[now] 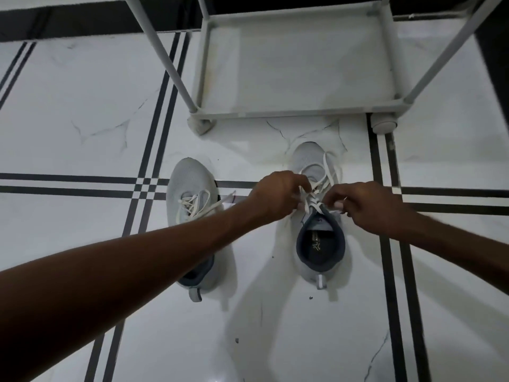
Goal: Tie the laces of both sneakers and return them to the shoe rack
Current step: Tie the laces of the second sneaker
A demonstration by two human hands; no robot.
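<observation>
Two light grey sneakers with white laces stand side by side on the tiled floor, toes pointing toward the rack. My left hand (278, 195) and my right hand (363, 206) meet over the right sneaker (321, 244), each pinching part of its white laces (316, 186) above the tongue. Loops and loose ends of the lace lie over the toe. The left sneaker (190, 183) sits partly under my left forearm, its laces (198, 205) loose with one end trailing to the right. The grey shoe rack (289, 114) stands just beyond the shoes.
The rack's lowest shelf (297, 64) is bare, framed by grey tubes, with feet at its front corners. The floor (82, 119) is white marble tile with black double stripes. A dark wall base runs along the top.
</observation>
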